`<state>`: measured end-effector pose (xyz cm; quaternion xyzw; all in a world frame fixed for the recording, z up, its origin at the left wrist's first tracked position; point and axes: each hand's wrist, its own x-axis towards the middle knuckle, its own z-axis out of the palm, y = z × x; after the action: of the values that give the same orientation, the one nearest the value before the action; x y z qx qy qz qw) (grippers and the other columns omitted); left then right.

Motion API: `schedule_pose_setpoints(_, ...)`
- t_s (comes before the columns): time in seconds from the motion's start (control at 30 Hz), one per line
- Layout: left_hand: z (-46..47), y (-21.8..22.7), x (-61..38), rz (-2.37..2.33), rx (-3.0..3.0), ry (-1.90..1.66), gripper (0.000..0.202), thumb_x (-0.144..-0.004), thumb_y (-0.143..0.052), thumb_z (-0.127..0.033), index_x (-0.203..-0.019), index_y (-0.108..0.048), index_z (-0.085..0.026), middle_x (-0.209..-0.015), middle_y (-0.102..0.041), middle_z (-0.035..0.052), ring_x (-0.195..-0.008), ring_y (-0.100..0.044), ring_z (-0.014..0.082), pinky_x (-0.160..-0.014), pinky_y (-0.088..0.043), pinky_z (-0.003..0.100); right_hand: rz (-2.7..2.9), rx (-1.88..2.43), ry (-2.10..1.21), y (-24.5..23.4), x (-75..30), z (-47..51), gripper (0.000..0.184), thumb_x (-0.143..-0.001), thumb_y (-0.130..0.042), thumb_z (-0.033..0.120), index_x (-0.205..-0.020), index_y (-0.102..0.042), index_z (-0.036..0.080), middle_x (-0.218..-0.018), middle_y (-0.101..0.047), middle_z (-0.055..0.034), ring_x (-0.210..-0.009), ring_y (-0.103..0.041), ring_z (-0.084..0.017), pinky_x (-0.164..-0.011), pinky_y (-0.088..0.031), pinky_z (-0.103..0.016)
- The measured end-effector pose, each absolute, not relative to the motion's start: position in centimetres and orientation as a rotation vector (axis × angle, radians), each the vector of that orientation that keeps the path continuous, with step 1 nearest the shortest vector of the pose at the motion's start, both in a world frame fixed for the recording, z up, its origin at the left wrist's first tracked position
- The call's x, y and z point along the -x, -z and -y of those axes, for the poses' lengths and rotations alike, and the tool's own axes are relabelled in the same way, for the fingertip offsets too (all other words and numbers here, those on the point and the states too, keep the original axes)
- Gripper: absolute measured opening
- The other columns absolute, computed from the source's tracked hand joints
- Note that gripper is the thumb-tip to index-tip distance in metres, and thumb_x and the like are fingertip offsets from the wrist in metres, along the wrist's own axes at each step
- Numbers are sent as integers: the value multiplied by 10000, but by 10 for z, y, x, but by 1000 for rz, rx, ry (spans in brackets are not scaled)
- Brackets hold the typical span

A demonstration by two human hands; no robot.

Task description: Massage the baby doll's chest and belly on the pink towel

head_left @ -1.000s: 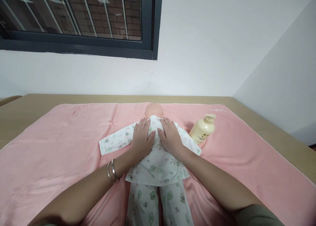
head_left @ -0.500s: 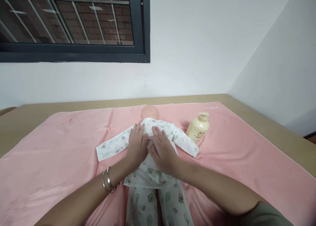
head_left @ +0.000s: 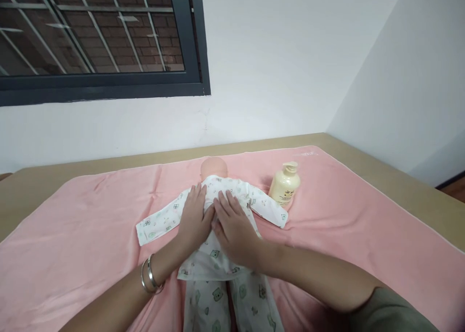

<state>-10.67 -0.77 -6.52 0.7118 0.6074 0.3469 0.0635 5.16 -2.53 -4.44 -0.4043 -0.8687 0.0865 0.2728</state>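
A baby doll (head_left: pixel 214 168) lies face down, its bald head toward the wall. It wears a white printed long-sleeved top (head_left: pixel 203 262) and matching trousers (head_left: pixel 250 300), with both sleeves stretched out sideways. My left hand (head_left: pixel 194 216) rests flat on the left part of the doll's upper back, fingers pointing toward the head. Beside it my right hand (head_left: pixel 234 228) lies flat on the right part of the back, fingers extended. The thumbs are close together near the middle. Neither hand grips anything. Silver bangles (head_left: pixel 150 274) circle my left wrist.
A cream pump bottle (head_left: pixel 285 184) stands by the doll's right-hand sleeve. A pink blanket (head_left: pixel 345 235) with small folds covers most of the tan surface (head_left: pixel 381 182). Behind it rises a white wall (head_left: pixel 272 70) with a dark-framed, barred window (head_left: pixel 109 87) at upper left.
The view has tilted and shifted slightly. My hands stay on the doll's back, with the thumb area a little more spread. Doll and bottle keep their places.
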Motion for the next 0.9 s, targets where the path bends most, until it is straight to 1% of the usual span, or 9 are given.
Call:
schedule_pose_setpoints(0.1,26,71,95,-1822,-2226,-1030,584,-951,-376,-344,-1485,-284,-126,-1573,-257,168,-1474,-167,321,-1167,-237,584,2269,1233,-280,43,-60,-15,518,-1003,-277,292,-1436,-382,28,-1520,-347,-205,-1453,-219,-277,-1172,-218,-512)
schedule_pose_setpoints(0.2,38,72,87,-1776,-2302,-1020,584,-933,-413,-334,-1477,-308,-152,-1567,-284,144,-1472,-165,331,-1162,-236,593,2251,1306,-221,43,-66,-45,512,-1004,-298,326,-1412,-422,42,-1501,-376,-213,-1440,-252,-295,-1168,-194,-529)
schedule_pose_setpoints(0.4,-7,56,113,-1872,-2073,-979,556,-951,-339,-409,-1409,-408,-101,-1487,-411,184,-1408,-338,304,-1157,-284,522,2317,1212,-32,44,-56,1,526,-970,-368,304,-1408,-409,14,-1476,-384,-256,-1414,-278,-346,-1147,-235,-523)
schedule_pose_setpoints(0.5,-22,51,120,-1911,-2071,-898,544,-959,-295,-399,-1378,-440,-83,-1429,-481,191,-1378,-387,305,-1159,-262,535,2351,1150,-32,39,-57,3,487,-978,-358,310,-1379,-450,49,-1443,-444,-222,-1378,-348,-316,-1149,-245,-493)
schedule_pose_setpoints(0.6,-5,53,109,-1939,-2197,-887,553,-948,-329,-395,-1385,-423,-70,-1437,-467,203,-1383,-374,324,-1141,-288,543,2364,1238,-139,32,-66,-32,463,-1009,-294,332,-1337,-487,69,-1379,-523,-193,-1314,-436,-274,-1131,-276,-478)
schedule_pose_setpoints(0.67,12,53,100,-1964,-2288,-888,572,-925,-392,-412,-1375,-433,-61,-1452,-445,215,-1396,-346,345,-1132,-306,537,2388,1307,-195,29,-71,-51,481,-1021,-262,356,-1337,-484,69,-1392,-513,-197,-1318,-436,-270,-1112,-296,-491)
schedule_pose_setpoints(0.73,20,51,97,-1981,-2324,-857,533,-914,-416,-413,-1326,-492,-83,-1401,-504,208,-1353,-408,350,-1114,-330,532,2404,1334,-168,29,-69,-50,490,-1019,-264,354,-1344,-476,55,-1400,-501,-210,-1330,-422,-285,-1105,-296,-509)
schedule_pose_setpoints(0.83,5,42,109,-1915,-2249,-843,448,-934,-358,-399,-1243,-561,-144,-1283,-604,161,-1224,-539,309,-1052,-401,507,2393,1258,-22,31,-59,-12,516,-982,-357,336,-1375,-439,12,-1427,-456,-245,-1363,-364,-339,-1124,-262,-521)
schedule_pose_setpoints(0.9,-15,37,120,-1798,-2162,-902,444,-952,-312,-398,-1241,-560,-171,-1276,-616,126,-1198,-561,266,-1039,-423,464,2413,1153,16,32,-54,14,527,-962,-396,317,-1397,-422,20,-1465,-410,-243,-1394,-312,-351,-1140,-243,-515)
